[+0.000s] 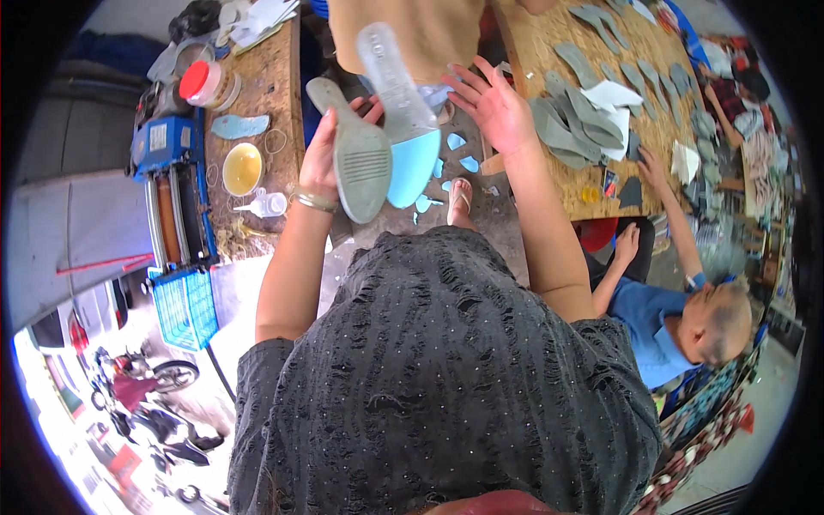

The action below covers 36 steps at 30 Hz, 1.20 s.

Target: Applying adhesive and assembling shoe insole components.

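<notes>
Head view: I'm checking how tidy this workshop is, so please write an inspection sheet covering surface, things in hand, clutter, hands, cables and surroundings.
Surface: left wooden table and right wooden table, both in use.
Job's things: ridged grey sole, clear-and-blue sole beside it.
Clutter: red-lidded jar and clear bottle at left; grey pieces at right; blue scraps on the floor.
Hands: left hand grips the ridged grey sole; whether also the other is unclear. Right hand open.
Cables: nothing seen.
Surroundings: blue roller machine, motorcycles, co-worker in blue shirt.
</notes>
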{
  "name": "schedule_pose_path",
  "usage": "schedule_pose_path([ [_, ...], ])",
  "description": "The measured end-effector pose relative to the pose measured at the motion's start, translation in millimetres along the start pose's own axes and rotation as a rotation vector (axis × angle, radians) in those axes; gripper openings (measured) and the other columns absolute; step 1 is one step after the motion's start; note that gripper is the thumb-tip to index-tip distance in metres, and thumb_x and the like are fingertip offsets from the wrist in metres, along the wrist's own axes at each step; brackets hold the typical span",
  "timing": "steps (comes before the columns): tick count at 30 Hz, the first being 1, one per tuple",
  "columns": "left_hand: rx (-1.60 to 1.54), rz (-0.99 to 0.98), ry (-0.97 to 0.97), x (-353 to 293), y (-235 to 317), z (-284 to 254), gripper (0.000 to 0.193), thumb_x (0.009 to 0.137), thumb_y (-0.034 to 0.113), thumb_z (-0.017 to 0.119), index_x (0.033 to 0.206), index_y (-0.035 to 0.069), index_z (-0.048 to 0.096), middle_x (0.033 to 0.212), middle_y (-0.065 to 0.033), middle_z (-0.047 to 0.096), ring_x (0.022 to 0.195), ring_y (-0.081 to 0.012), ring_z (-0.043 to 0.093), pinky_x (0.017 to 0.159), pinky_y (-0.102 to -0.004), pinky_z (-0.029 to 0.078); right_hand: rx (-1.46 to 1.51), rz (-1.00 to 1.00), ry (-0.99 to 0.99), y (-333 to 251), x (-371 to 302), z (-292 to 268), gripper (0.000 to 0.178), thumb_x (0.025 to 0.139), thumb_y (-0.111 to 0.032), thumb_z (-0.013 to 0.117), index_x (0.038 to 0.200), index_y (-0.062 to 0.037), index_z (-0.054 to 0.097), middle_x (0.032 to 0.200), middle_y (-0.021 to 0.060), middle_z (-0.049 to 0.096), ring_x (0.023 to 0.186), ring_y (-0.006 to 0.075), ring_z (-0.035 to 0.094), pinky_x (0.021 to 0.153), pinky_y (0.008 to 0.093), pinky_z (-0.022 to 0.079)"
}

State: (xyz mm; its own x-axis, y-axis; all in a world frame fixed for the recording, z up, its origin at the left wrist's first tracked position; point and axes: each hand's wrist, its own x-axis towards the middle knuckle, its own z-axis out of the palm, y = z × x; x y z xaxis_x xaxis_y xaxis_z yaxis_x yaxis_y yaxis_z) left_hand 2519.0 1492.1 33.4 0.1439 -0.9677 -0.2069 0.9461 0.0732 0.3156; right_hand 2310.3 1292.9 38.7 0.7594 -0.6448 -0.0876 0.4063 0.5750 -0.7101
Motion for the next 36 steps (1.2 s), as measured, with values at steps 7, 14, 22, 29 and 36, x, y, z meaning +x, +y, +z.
schedule_pose_path([
  [7,-0.245,0.297,0.022,-93,8,-33,0.06,0.092,0.049,0.051,0.134,0.007,0.043,0.132,-0.013,0.051,0.12,-0.0233,0.052,0.097,-0.0397,0.047,-0.191,0.049,-0.066,28,23,31,0.07,0.084,0.008,0.052,0.145,0.0025,0.02,0.131,0.0255,0.05,0.114,0.034,0.058,0.101,0.0358,0.042],
  [14,-0.176,0.704,0.019,-194,-3,-30,0.078,0.089,0.054,0.053,0.145,0.006,0.027,0.148,-0.0213,0.028,0.119,-0.0289,0.052,0.094,-0.0386,0.052,-0.513,0.23,-0.217,126,40,58,0.069,0.079,0.007,0.062,0.141,0.0011,0.034,0.11,0.0166,0.064,0.085,0.016,0.064,0.081,0.0258,0.05],
  [22,-0.483,1.041,0.051,-305,-44,-79,0.079,0.088,0.052,0.056,0.144,0.005,0.028,0.155,-0.0101,0.016,0.135,-0.0238,0.036,0.103,-0.056,0.037,-0.55,0.411,-0.495,291,44,78,0.075,0.08,0.01,0.056,0.146,-0.0012,0.022,0.128,0.0189,0.053,0.083,0.0125,0.059,0.084,0.0297,0.052],
  [29,-0.451,1.106,0.188,-374,-60,-116,0.081,0.089,0.048,0.058,0.144,-0.001,0.024,0.156,-0.0076,0.014,0.135,-0.0216,0.036,0.104,-0.0574,0.035,-0.793,0.207,-0.377,397,90,74,0.088,0.073,0.016,0.055,0.148,-0.0102,0.017,0.134,0.0147,0.051,0.068,0.0124,0.059,0.072,0.0279,0.053],
  [36,-0.458,1.137,0.348,-412,-52,-143,0.075,0.087,0.045,0.061,0.137,-0.005,0.035,0.152,-0.0156,0.02,0.133,-0.0244,0.038,0.099,-0.0496,0.044,-0.733,-0.023,-0.337,428,110,89,0.089,0.072,0.015,0.058,0.146,-0.0105,0.017,0.134,0.0132,0.048,0.066,0.0111,0.056,0.064,0.0246,0.05],
])
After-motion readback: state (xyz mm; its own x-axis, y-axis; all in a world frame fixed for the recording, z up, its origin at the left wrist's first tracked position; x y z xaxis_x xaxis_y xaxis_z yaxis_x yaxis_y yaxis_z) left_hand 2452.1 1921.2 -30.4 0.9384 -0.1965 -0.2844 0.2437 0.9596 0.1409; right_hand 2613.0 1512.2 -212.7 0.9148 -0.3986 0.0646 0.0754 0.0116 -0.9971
